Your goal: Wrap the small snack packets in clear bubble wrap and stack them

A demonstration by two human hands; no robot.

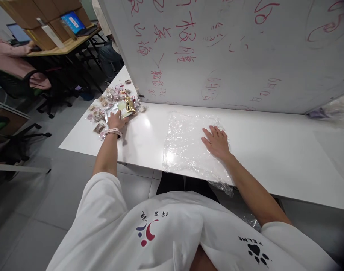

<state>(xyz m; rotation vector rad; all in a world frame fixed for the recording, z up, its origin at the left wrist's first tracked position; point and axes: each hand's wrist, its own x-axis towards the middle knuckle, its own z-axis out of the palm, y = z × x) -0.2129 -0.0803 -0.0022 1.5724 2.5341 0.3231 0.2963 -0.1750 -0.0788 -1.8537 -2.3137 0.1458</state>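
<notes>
My left hand reaches to the left end of the white table, its fingers apart over a silver packet and touching it. Around it lies a loose pile of small clear-wrapped packets, with a gold packet just beyond my fingers. My right hand rests flat with spread fingers on the right side of a large clear plastic bag. That bag lies spread and wrinkled on the table, and a corner of it hangs past the front edge.
A whiteboard with red writing stands along the back of the white table. More clear plastic lies at the far right. Leftward are office chairs, a seated person, and a desk with cardboard boxes and a laptop.
</notes>
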